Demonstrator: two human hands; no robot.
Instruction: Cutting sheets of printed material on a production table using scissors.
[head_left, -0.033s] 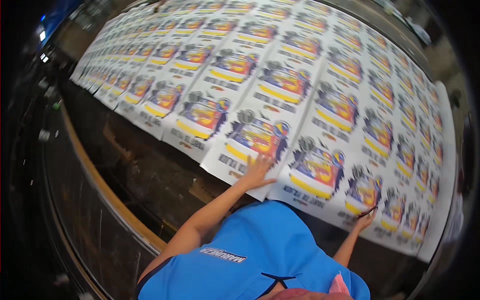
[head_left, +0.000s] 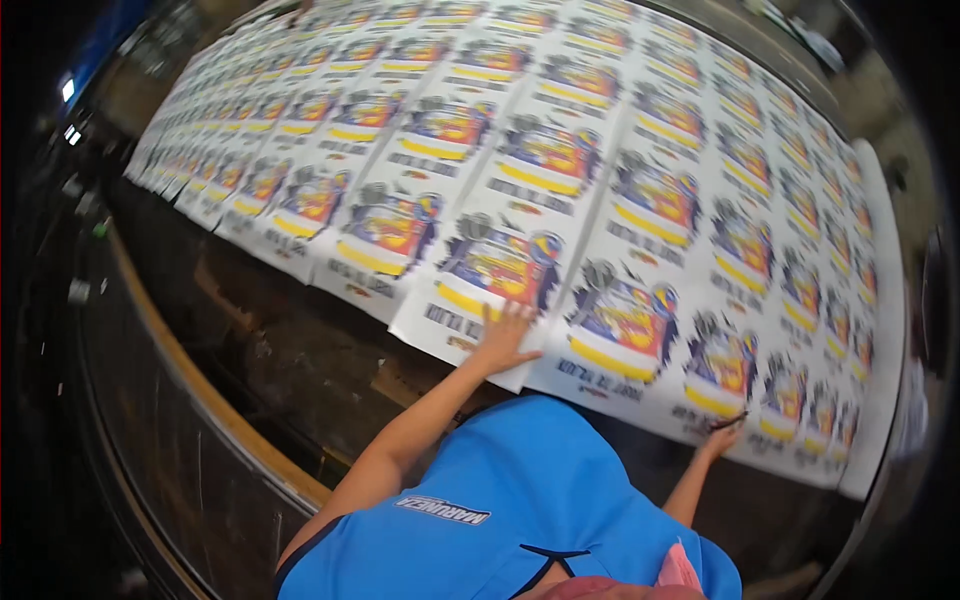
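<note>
A wide white printed sheet (head_left: 690, 150) with rows of the same colourful picture covers the table. Its left part lies as overlapping strips with staggered near ends. My left hand (head_left: 503, 340) rests on the near end of one printed strip (head_left: 440, 315), palm down, fingers spread. Just right of that hand, a long seam runs away from me between this strip and the wider sheet. My right hand (head_left: 720, 438) is at the sheet's near edge, closed around a slim dark tool (head_left: 728, 422). Its exact kind is too small and blurred to make out.
A dark surface (head_left: 290, 320) shows below the strips' near ends. Beyond it on the left runs a wooden edge (head_left: 190, 350). The sheet's right side curls up along a pale border (head_left: 885, 300). A dark rail (head_left: 770, 50) lies along the far side.
The sheet and strips appear slightly further left and higher in the picture. Both hands keep their places on the sheet, and the right still holds the dark tool.
</note>
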